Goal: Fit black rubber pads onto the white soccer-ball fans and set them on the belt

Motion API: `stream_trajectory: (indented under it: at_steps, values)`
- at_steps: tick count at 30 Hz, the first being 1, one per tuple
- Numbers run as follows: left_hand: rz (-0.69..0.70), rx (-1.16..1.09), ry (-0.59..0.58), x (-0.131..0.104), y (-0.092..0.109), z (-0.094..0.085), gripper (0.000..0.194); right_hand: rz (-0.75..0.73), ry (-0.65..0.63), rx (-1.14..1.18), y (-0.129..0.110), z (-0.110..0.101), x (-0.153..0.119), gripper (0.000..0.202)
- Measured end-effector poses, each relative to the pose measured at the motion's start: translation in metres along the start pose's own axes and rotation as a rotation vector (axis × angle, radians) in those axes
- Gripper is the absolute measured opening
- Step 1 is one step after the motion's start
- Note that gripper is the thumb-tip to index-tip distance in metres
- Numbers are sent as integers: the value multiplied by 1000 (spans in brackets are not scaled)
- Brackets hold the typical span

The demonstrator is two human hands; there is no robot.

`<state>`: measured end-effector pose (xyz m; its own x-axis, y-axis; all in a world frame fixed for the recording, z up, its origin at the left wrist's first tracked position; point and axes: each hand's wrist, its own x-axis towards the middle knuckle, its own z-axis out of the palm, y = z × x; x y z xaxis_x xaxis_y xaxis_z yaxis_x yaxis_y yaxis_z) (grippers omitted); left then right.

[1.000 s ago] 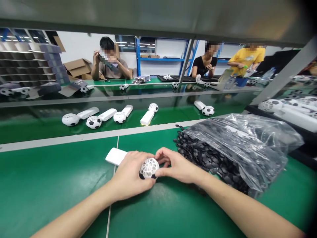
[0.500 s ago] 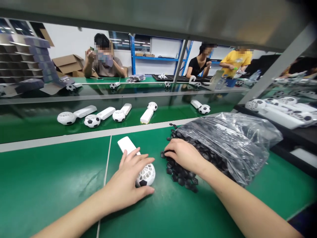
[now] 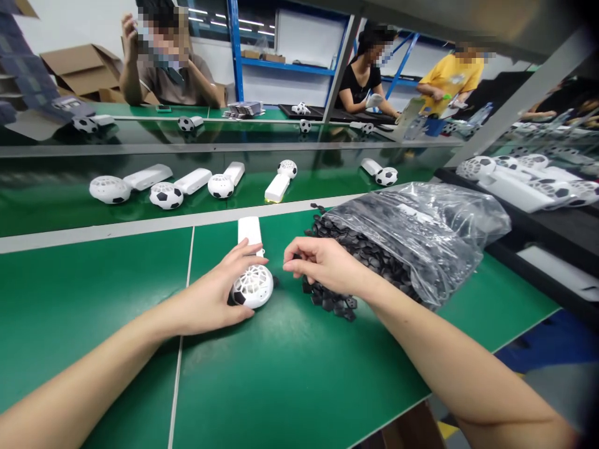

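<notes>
One view is all you have, from your head camera, looking down on the green bench [image 3: 290, 374]. Your left hand [image 3: 210, 299] lies over the soccer-ball fan [image 3: 253, 285], fingers loosely wrapped around its round white grille head, pinning it to the mat; its white handle [image 3: 249, 231] points away from you. Your right hand [image 3: 322, 265] hovers just beside the fan head, fingertips pinched together at the near edge of the pile of small black parts [image 3: 355, 255] (whether a part sits in that pinch is too small to tell).

As a judgement, this unit looks unfinished: the head is in hand and a black piece seems about to go on. Five similar fans [image 3: 166, 195] lie on the belt [image 3: 47, 212] beyond the grey strip, and the plastic bag [image 3: 421, 231] is far from empty, so plenty remains.

Room is good to your left and toward you. To the right, the bag and spilled parts crowd your wrist, and the bench edge drops off near your right forearm.
</notes>
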<state>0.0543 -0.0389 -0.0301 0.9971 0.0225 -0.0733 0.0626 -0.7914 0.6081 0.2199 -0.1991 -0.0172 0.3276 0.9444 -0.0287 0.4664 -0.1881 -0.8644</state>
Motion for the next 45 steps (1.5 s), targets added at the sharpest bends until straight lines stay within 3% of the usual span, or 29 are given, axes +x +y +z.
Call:
stream_trajectory:
  at_steps: [4, 10, 16, 22, 29, 35, 45]
  values:
    - [-7, -2, -59, 0, 0, -7, 67, 12, -114, 122, -5, 5, -1, 15]
    - [-18, 7, 10, 1, 2, -1, 63, -350, 35, -243, -7, 11, -5, 9]
    - [-23, 9, 43, -1, 3, 1, 62, -219, -15, -161, -11, 11, -8, 7]
    - [-64, -55, 58, 2, 4, 4, 59, -315, -15, -193, -16, 13, -11, 10]
    - [-116, -151, 106, 2, 10, 8, 59, -208, -51, -13, -15, 25, -13, 4]
    - [-83, -152, 131, 3, 6, 10, 55, -202, -7, -59, -11, 32, -9, 7]
    - [-105, -238, 159, 5, 12, 12, 42, 18, 6, 241, -2, 41, 4, 18]
